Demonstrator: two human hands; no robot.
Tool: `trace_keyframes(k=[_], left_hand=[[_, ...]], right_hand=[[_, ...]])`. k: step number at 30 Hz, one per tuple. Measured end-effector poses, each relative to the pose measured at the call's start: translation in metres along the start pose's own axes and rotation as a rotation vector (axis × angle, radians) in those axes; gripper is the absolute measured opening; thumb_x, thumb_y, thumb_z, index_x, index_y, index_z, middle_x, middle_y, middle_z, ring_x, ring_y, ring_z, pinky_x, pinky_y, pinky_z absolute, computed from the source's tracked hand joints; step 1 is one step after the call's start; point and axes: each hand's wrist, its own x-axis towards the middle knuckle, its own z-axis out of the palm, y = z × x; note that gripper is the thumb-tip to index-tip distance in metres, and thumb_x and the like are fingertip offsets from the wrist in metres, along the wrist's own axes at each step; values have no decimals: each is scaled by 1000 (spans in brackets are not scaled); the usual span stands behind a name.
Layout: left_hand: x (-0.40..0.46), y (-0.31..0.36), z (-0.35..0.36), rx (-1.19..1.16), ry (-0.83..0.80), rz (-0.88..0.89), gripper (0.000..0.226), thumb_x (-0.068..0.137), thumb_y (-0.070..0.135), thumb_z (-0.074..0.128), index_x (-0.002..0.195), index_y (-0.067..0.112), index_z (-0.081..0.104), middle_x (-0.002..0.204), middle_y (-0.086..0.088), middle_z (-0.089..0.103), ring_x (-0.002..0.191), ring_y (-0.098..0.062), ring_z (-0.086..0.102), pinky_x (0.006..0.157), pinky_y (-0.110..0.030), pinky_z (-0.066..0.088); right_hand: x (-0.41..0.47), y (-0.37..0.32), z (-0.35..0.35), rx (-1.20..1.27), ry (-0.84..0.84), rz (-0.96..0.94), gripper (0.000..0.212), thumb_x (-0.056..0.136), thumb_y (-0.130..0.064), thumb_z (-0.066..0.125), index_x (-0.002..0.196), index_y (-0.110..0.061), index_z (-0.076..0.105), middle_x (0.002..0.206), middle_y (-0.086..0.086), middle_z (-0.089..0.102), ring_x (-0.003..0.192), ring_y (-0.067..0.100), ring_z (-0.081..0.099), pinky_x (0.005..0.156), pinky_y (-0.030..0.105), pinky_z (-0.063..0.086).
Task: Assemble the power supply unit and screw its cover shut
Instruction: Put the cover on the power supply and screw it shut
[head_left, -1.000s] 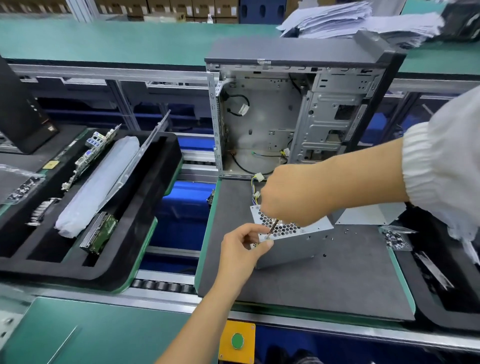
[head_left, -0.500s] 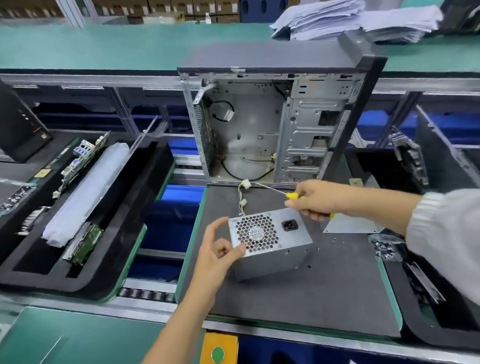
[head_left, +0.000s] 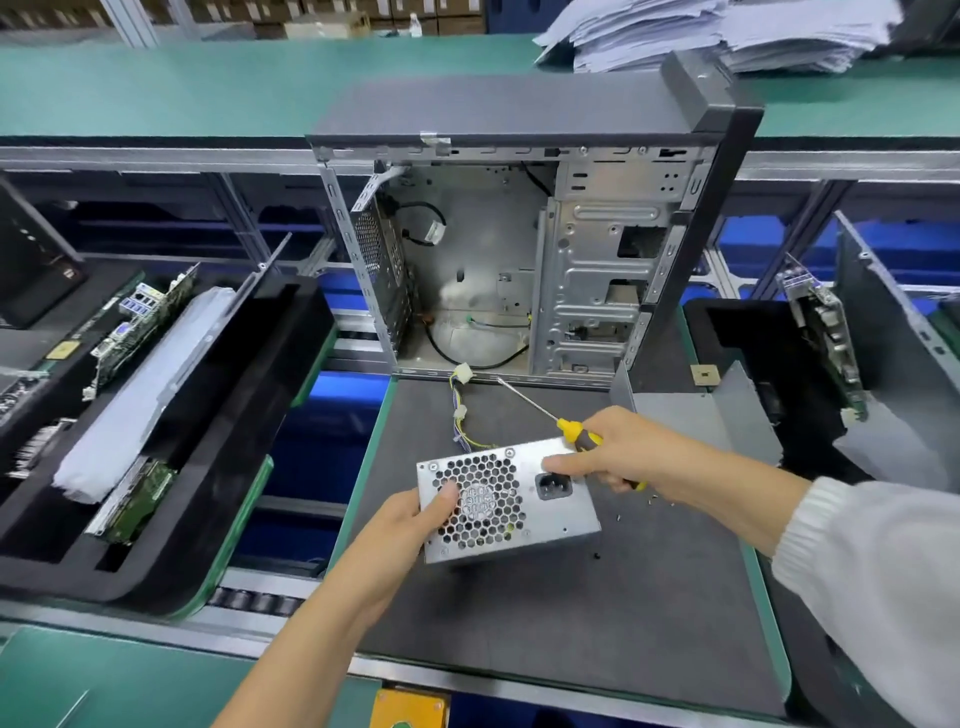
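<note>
Left hand (head_left: 410, 519) grips power supply (head_left: 511, 499); right hand (head_left: 618, 452) grips screwdriver (head_left: 576, 434), no legible labels.

Silver power supply box (head_left: 550, 512) tilted on dark mat, fan grille up, yellow-handled screwdriver (head_left: 582, 438) above it

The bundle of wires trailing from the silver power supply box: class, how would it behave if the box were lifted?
The wire bundle would probably flop and trail: it curves loosely across the mat. Its connector may snag on the case edge, lying right beside it. The power supply box itself looks rigid sheet metal.
</note>
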Motion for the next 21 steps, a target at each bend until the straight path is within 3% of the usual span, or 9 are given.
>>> trace_keyframes(k=[6,9,11,14,16,19,21], left_hand=[[-11,-19,-4,133,71,245,36,85,32,68,120,23,65,117,7,71,113,-11,64,96,-28,49],[-8,-37,-7,203,80,298,49,81,22,74,127,24,61,126,6,67,121,-10,59,100,-27,47],[-6,-53,-8,311,126,319,56,77,28,77,130,33,59,136,12,57,130,-1,49,107,-25,39],[-4,-77,-7,446,177,366,63,74,30,80,131,46,57,141,17,49,133,6,40,108,-16,33],[-3,-90,-1,475,205,390,68,74,21,83,130,50,56,142,14,49,131,8,42,107,-19,36],[-1,-97,4,517,231,437,61,72,10,85,123,37,63,141,5,53,126,9,45,107,-38,43],[-1,-94,-1,585,189,470,47,74,24,85,116,28,64,139,12,54,130,5,43,108,-35,41]], right_hand=[[-22,19,9,-19,177,-349,46,71,-34,81,53,-23,40,46,-11,28,46,9,27,44,19,23],[-25,46,29,-86,228,-433,48,72,-29,81,54,-25,37,53,-12,34,52,4,29,49,18,23],[-26,67,46,-128,251,-487,48,72,-28,81,53,-29,37,59,-11,39,55,3,34,53,18,27],[-28,97,68,-94,293,-497,34,73,-29,80,55,-25,51,71,-13,49,61,3,44,58,20,34],[-28,114,78,-92,323,-495,24,74,-29,79,65,-23,57,75,-14,50,65,8,49,61,23,37],[-28,129,85,-126,316,-510,18,77,-27,77,70,-22,62,80,-16,51,66,7,50,61,24,38],[-29,136,80,-142,329,-508,10,76,-25,78,78,-26,68,84,-17,53,69,4,52,63,23,41]])
